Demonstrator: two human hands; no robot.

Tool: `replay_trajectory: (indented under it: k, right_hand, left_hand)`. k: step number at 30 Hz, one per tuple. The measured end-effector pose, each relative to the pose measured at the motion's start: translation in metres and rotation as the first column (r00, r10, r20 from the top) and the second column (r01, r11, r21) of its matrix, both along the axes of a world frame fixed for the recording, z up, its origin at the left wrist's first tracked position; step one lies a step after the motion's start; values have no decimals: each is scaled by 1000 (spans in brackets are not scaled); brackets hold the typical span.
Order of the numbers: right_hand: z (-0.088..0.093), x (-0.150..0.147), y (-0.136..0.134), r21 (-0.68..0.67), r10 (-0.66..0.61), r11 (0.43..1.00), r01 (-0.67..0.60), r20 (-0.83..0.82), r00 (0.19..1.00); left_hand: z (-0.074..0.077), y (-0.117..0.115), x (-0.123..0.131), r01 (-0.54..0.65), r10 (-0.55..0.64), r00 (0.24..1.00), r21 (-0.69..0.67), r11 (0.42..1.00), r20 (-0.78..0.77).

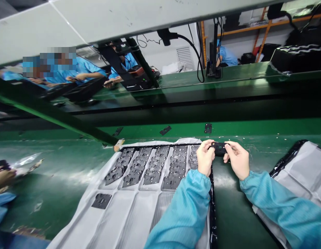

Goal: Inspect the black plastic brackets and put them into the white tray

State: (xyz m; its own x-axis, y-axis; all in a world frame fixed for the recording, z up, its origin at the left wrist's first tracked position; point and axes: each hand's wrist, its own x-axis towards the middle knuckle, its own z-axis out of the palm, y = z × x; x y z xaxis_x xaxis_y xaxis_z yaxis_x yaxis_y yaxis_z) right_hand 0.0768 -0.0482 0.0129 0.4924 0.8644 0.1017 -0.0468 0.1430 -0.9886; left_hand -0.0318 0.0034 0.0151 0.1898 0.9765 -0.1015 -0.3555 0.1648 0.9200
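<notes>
Between my two hands is a flat black plastic plate (219,148) with small cut-outs, raised above the tray's far right corner. My left hand (205,155) pinches its left end, and my right hand (236,157) grips the right end with thumb and fingers. Below and to the left lies a compartmented tray (124,202) lined with a whitish sheet. Rows of similar black plates (152,169) overlap in its far compartments. A single black plate (101,201) rests in the near left compartment. My left forearm covers part of the tray's right side.
Three loose black plates, one of them upright in outline (208,128), lie on the green bench (235,131) beyond the tray. Another lined tray (302,173) is at the right. A green post (54,112) slants across the left. A co-worker's hand (3,178) is at the left edge.
</notes>
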Motion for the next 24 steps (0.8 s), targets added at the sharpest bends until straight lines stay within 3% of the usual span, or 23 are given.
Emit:
replay_trajectory:
  k: [14, 21, 24]
  right_hand:
    - [-1, -2, -1, 5, 28, 1000, -28, -22, 999]
    - [-4, 0, 1, 10, -3, 1000, 3, -15, 1000]
    - [-3, 0, 0, 18, 1, 1000, -1, -7, 1000]
  left_hand:
    - [-3, 0, 3, -96, 96, 995, 11, 995, 6]
    - [-3, 1, 0, -36, 36, 999, 31, 999, -7]
    - [-3, 2, 0, -62, 62, 998, 13, 998, -4]
